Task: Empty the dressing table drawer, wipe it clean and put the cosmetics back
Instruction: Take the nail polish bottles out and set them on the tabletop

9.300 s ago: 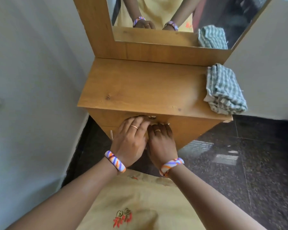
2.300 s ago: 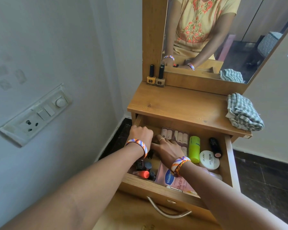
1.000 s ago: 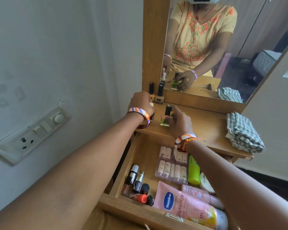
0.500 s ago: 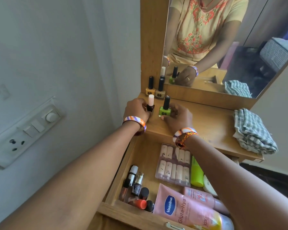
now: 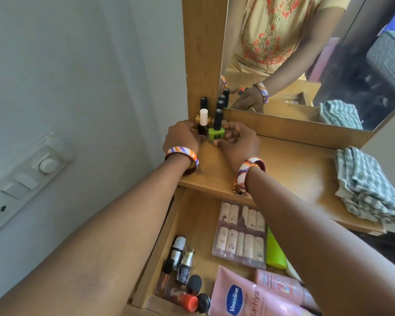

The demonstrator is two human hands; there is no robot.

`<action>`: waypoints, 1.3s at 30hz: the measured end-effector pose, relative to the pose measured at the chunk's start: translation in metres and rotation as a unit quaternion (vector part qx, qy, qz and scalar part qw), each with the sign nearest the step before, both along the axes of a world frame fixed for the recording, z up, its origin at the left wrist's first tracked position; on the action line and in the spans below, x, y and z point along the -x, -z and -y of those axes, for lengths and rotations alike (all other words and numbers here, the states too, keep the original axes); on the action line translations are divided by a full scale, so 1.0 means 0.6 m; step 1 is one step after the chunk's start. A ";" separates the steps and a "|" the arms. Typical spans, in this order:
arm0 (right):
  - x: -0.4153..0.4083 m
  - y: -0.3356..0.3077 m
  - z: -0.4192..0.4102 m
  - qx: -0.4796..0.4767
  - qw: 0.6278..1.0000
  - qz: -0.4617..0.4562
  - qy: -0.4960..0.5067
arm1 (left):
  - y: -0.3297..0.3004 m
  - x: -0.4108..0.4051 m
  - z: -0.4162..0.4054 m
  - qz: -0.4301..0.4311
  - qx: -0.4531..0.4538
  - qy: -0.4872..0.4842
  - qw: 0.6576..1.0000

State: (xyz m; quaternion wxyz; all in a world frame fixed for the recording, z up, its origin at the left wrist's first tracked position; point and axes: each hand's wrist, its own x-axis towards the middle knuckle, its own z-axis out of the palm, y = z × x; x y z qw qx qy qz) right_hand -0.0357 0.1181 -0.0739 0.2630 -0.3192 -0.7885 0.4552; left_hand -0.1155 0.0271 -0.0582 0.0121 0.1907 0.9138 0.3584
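Observation:
The drawer (image 5: 156, 254) of the wooden dressing table (image 5: 290, 165) stands open below the top. On the top's back left corner, my left hand (image 5: 183, 137) holds a dark nail polish bottle with a white cap (image 5: 203, 124). Beside it my right hand (image 5: 240, 142) grips a green nail polish bottle with a black cap (image 5: 216, 132). Both bottles stand upright on the top, in front of two yellow-based polish bottles (image 5: 203, 104). In the drawer lie a clear pack of beige tubes (image 5: 242, 236), a pink Vaseline tube (image 5: 242, 297), a green tube (image 5: 274, 254) and several small bottles (image 5: 180, 270).
A folded green checked cloth (image 5: 365, 185) lies on the right end of the top. The mirror (image 5: 306, 53) rises behind, showing a person's torso and arms. A wall with a switch plate (image 5: 23, 181) runs close along the left side.
Both hands have carried the two polish bottles further back toward the mirror frame, close to the earlier pair. Before that the drawer was pulled open and the bottles lifted out.

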 end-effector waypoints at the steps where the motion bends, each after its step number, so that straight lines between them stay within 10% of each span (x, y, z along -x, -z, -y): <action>1: 0.002 0.001 0.000 0.004 1.000 -0.002 0.006 | 0.001 0.001 -0.002 0.003 0.000 0.001 1.000; 32: -0.041 -0.018 0.016 0.010 0.999 0.042 0.033 | 0.016 -0.036 0.033 0.026 -0.038 0.034 0.998; 39: -0.088 0.006 0.060 -0.188 0.960 0.181 -0.096 | 0.036 -0.103 0.087 -0.105 0.085 0.141 0.981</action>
